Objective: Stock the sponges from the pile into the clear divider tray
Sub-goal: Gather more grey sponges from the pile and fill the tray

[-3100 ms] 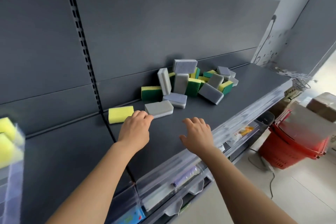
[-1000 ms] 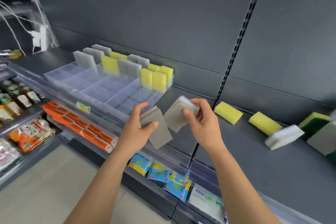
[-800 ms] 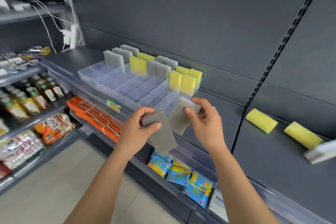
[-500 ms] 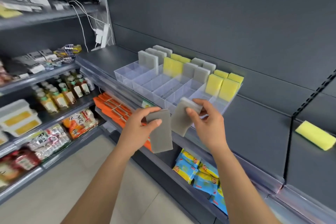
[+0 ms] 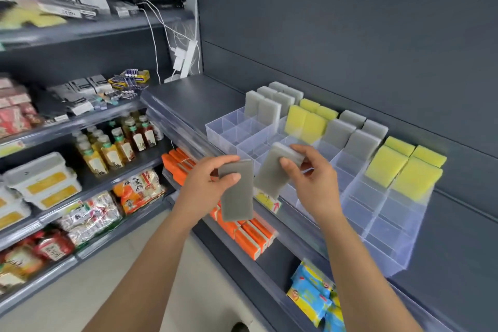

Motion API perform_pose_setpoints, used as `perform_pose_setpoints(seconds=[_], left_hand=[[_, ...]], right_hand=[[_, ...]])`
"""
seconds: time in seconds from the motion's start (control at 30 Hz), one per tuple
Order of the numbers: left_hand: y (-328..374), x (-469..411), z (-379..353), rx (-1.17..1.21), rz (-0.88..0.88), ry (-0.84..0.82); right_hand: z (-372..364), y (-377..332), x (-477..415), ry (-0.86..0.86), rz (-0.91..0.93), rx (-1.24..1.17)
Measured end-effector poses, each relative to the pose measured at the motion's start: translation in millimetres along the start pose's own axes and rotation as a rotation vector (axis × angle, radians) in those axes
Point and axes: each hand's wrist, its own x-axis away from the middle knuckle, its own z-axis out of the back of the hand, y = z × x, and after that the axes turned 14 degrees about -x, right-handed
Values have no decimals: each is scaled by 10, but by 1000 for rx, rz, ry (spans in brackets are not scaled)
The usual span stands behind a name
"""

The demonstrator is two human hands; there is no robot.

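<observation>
Grey foam in both hands, folks! The left grip (image 5: 204, 186) pinches one grey sponge (image 5: 237, 194) by its top end, thumb across the front, so the pad hangs with its long axis nearly straight up and down. The right grip (image 5: 312, 183) pinches a second grey sponge (image 5: 272, 170) near its upper end, and this one leans, top tipped away toward the shelf (image 5: 194, 94). Neither hand is slack; each is clamped on its sponge. Where's the target? The clear divider tray (image 5: 231, 129) sits on that shelf just beyond the hands and off to the right, its back cells filled with upright grey sponges (image 5: 265, 112) and yellow sponges (image 5: 304, 122), its front cells bare. The right grip is the nearer one, its sponge's upper end overlapping the tray's front cells in this view. My read: the coming move goes forward and down, sponge stood on end into an open cell in front of a grey row. The pile itself is out of shot.
</observation>
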Motion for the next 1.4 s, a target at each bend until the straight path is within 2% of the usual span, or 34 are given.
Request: perform_pose_setpoints(seconds=[0.33,0.6,0.83,1.07,1.4], left_hand=[[-269,-1324,258,-66,-60,-11],[-366,-2067,359,-61,-109,-60],[-468,-2658,440,-7,-233,-111],[-588,-2993,418,31,-337,-230],[-786,-3177,292,-57,-467,-374]], right_hand=[[-587,204,-1237,43,25,12],[-842,305,-1778,103,25,103],[-1035,403,-1931,162,-26,238],[-1226,485,-1842,243,-87,393],[-1451,583,-1672,259,-204,528]])
